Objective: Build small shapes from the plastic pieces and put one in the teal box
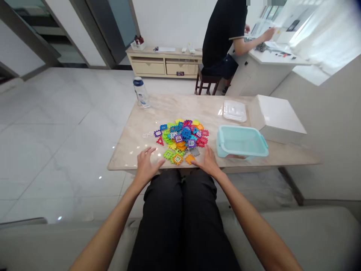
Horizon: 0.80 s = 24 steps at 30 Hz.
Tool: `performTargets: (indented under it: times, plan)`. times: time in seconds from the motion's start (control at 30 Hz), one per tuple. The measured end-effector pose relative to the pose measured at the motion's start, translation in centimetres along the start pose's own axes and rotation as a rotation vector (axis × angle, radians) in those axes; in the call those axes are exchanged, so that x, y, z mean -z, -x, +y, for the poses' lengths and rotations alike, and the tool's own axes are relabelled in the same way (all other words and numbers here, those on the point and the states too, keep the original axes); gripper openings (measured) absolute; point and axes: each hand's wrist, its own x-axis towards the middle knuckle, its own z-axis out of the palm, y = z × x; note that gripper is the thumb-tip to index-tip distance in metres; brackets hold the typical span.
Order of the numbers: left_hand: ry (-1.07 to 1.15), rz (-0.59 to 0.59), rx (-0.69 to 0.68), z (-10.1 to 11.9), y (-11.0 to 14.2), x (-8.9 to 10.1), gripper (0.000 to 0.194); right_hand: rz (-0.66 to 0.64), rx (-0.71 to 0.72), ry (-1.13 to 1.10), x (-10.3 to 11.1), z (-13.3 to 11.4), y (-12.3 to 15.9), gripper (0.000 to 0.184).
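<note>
A heap of colourful plastic interlocking building tiles [180, 137], some with little window frames, lies on the marble tabletop [180, 109]. My left hand [146, 166] rests on the table's near edge, fingers spread, just left of the heap and touching nothing in it. My right hand [207, 162] lies palm down at the heap's near side, its fingertips at or beside an orange tile [190, 159]. Neither hand holds anything. A few pale tiles [148, 134] lie apart at the heap's left.
A turquoise plastic tub [241, 142] stands right of the heap, with a clear lid [234, 111] behind it and a white box [278, 118] at the table's right. A water bottle [141, 92] stands at the far left corner. Behind, a seated person [222, 41] works at a white counter [270, 64].
</note>
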Motion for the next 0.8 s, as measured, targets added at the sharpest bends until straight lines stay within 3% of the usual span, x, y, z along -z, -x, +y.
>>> performTargets:
  times: [0.1, 0.17, 0.27, 0.43, 0.63, 0.73, 0.8]
  plan:
    - [-0.164, -0.145, -0.011, -3.6, -1.0, -5.2, 0.122, -0.077, 0.000, 0.091, -1.9, 0.8, -1.2, 0.144]
    - [-0.214, -0.201, -0.023, -4.8, -1.6, -7.7, 0.132, -0.088, 0.023, 0.134, -2.8, 1.3, -1.8, 0.147]
    - [-0.265, -0.207, -0.066, -5.3, -2.7, -9.9, 0.136, -0.056, 0.045, 0.175, -3.6, 1.6, -2.4, 0.146]
    - [-0.310, -0.192, -0.149, -4.7, -5.2, -11.2, 0.133, -0.061, 0.098, 0.208, -3.8, 1.3, -3.8, 0.138]
    - [-0.291, -0.181, -0.157, -4.0, -7.1, -12.2, 0.122, -0.063, 0.112, 0.232, -4.4, 0.9, -5.7, 0.126]
    - [-0.161, -0.137, -0.134, -4.1, -6.7, -11.7, 0.121, -0.032, 0.103, 0.189, -4.4, 0.8, -5.4, 0.123]
    - [-0.018, -0.087, -0.095, -4.1, -5.8, -10.4, 0.106, 0.008, 0.081, 0.133, -3.7, 0.4, -4.4, 0.116]
